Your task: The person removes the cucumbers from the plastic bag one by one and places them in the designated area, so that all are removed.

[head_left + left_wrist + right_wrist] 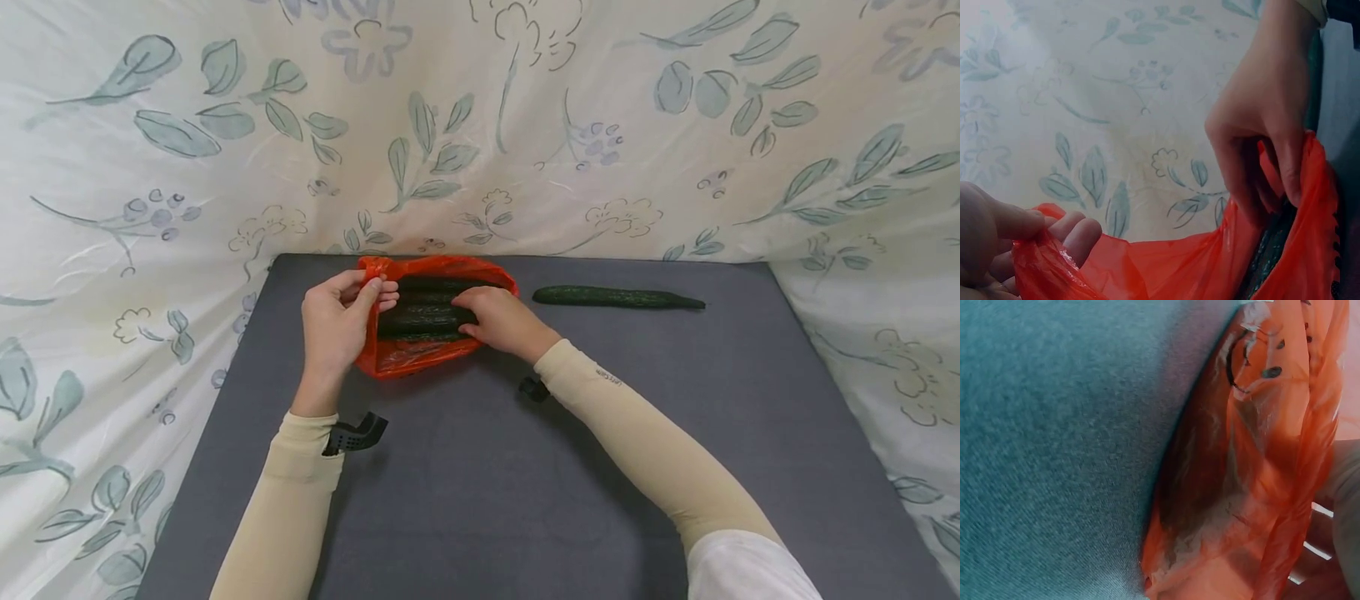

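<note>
An orange-red plastic bag (427, 357) lies with its mouth spread at the back of the table. Inside it are dark green cucumbers (416, 321), side by side. My left hand (337, 321) pinches the bag's left rim between thumb and fingers, seen also in the left wrist view, where the bag (1141, 262) hangs from the fingertips. From the right, my right hand (506, 321) reaches into the opening and grips the end of the nearer cucumber. In the right wrist view the bag's film (1260, 456) covers much of the frame, hiding the fingertips.
Another cucumber (618, 297) lies on the grey table (480, 500), right of the bag. A floral curtain (480, 125) rises directly behind the table and along both sides. Dark wrist straps (356, 433) sit on both forearms.
</note>
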A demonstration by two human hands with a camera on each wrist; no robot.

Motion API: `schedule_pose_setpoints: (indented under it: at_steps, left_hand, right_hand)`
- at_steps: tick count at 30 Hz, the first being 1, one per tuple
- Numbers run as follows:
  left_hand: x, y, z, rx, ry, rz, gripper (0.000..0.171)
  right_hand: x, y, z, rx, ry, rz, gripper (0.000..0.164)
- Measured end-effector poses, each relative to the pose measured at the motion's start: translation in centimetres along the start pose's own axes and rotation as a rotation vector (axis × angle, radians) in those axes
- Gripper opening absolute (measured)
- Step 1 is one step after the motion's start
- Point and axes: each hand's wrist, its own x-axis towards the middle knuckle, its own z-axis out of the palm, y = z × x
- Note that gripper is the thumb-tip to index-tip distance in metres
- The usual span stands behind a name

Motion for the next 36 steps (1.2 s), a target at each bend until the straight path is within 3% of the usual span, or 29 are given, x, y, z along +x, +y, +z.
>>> schedule_pose_setpoints:
  at_steps: [11,27,36]
  left_hand:
    - [0.1,0.0,-0.1,0.009,0.006,0.005,0.026]
    - [0.4,-0.3,0.2,0.007,-0.004,0.018,0.025]
    - [0.1,-0.3,0.1,-0.004,0.006,-0.006,0.026]
  right_hand:
    - [-0.1,-0.2,0.5,-0.055,-0.045,0.025,0.058]
    - [-0.2,0.2,0.9,-0.183,0.014,0.051,0.040]
    - [0.0,-0.2,1.5,-0.262,0.044,0.007,0.030]
